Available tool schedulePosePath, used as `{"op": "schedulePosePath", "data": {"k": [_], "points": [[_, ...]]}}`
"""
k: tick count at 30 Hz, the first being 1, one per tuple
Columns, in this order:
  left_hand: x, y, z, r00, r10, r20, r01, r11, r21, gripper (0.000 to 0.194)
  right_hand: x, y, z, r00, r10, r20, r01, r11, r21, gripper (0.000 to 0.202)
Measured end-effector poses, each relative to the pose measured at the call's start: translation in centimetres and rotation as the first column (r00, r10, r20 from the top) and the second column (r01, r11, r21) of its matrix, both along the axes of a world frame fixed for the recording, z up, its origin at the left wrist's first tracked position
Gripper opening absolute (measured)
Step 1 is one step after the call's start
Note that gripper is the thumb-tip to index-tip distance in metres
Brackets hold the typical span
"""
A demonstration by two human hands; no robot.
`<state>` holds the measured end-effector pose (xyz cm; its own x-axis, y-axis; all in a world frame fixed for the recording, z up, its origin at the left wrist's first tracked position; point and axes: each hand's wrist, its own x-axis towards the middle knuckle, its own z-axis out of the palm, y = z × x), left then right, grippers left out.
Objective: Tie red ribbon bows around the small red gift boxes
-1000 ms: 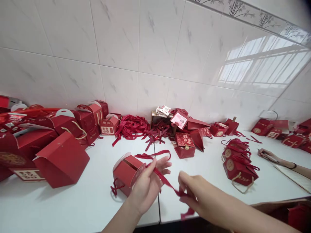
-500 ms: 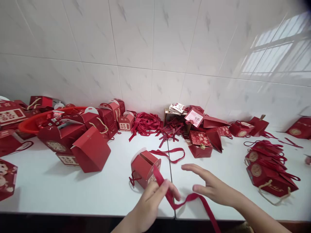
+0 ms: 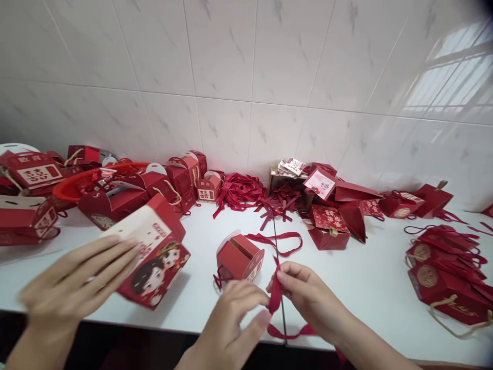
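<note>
A red ribbon (image 3: 276, 295) is pinched near its upper end between the thumb and fingers of my right hand (image 3: 310, 295). My left hand (image 3: 234, 324) is closed on the same ribbon lower down, its thumb and index finger at the band. From there the ribbon loops below my right hand and trails off to the right. Just beyond my left hand stands a small red gift box (image 3: 236, 257) with a rounded white-edged flap and a dark red cord at its side. Behind it lies another ribbon loop (image 3: 290, 252), flat on the table.
Another person's hand (image 3: 84, 277) rests on a red box with cartoon figures (image 3: 157, 267) at the left. Red boxes and an orange basin (image 3: 65, 192) crowd the far left. A ribbon pile (image 3: 241, 190) lies by the wall; handled red bags (image 3: 442, 288) stand right on the white table (image 3: 370, 308).
My right hand has closed on the ribbon's upper end; my left hand has shifted lower along it. Another person's hand has come in at the left, over a box. The view has shifted slightly left.
</note>
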<state>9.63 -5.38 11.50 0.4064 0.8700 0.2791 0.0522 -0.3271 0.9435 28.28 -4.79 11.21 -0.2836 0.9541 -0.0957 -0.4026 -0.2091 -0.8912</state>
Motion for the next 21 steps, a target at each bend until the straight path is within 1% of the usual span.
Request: {"op": "schedulePosePath", "data": {"k": [1, 2, 3, 4, 5, 6, 7, 8, 10, 12, 14, 16, 21], "points": [[-0.6, 0.5, -0.3, 0.993, 0.107, -0.058, -0.1, 0.989, 0.111, 0.012, 0.2, 0.2, 0.1, 0.999, -0.031, -0.015, 0.031, 1.0, -0.003, 0.021], [-1.2, 1.1, -0.7, 0.963, 0.237, -0.126, -0.203, 0.95, 0.238, 0.014, 0.3, 0.5, 0.2, 0.999, -0.05, -0.004, 0.05, 0.999, 0.002, 0.022], [-1.7, 1.9, -1.0, 0.913, 0.368, -0.178, -0.286, 0.886, 0.365, 0.017, 0.5, 0.9, 0.3, 0.997, -0.068, 0.03, 0.067, 0.998, 0.014, 0.023], [-2.1, 2.9, -1.4, 0.856, 0.478, -0.196, -0.346, 0.812, 0.47, 0.021, 0.7, 1.2, 0.2, 0.994, -0.082, 0.078, 0.08, 0.996, 0.028, 0.023], [-2.3, 3.9, -1.8, 0.809, 0.547, -0.214, -0.36, 0.749, 0.556, 0.025, 0.9, 1.6, 0.0, 0.987, -0.09, 0.129, 0.086, 0.996, 0.038, 0.024], [-2.4, 4.9, -2.2, 0.778, 0.578, -0.246, -0.33, 0.71, 0.622, 0.03, 0.9, 2.0, -0.2, 0.981, -0.084, 0.177, 0.078, 0.996, 0.043, 0.025], [-2.4, 5.8, -2.6, 0.764, 0.574, -0.296, -0.268, 0.699, 0.663, 0.034, 0.9, 2.3, -0.5, 0.974, -0.068, 0.216, 0.061, 0.997, 0.039, 0.026], [-2.3, 6.6, -2.9, 0.759, 0.544, -0.358, -0.189, 0.71, 0.679, 0.037, 0.9, 2.6, -0.9, 0.969, -0.048, 0.244, 0.042, 0.999, 0.029, 0.028], [-2.0, 7.7, -3.4, 0.757, 0.455, -0.47, -0.039, 0.749, 0.662, 0.04, 0.6, 3.0, -1.6, 0.958, -0.006, 0.287, 0.003, 1.0, 0.011, 0.032], [-1.8, 8.3, -3.8, 0.765, 0.369, -0.528, 0.045, 0.787, 0.615, 0.037, 0.3, 3.2, -2.2, 0.945, 0.024, 0.327, -0.026, 1.0, 0.0, 0.037], [-1.7, 8.4, -4.0, 0.782, 0.319, -0.535, 0.058, 0.818, 0.573, 0.031, -0.1, 3.5, -2.5, 0.929, 0.049, 0.368, -0.053, 0.999, 0.001, 0.039], [-1.6, 8.4, -4.2, 0.797, 0.3, -0.525, 0.044, 0.837, 0.546, 0.027, -0.3, 3.8, -2.6, 0.914, 0.075, 0.399, -0.087, 0.996, 0.011, 0.04], [-1.5, 8.3, -4.5, 0.807, 0.303, -0.506, 0.012, 0.849, 0.528, 0.022, -0.4, 4.3, -2.5, 0.897, 0.118, 0.426, -0.129, 0.992, -0.003, 0.04]]}}
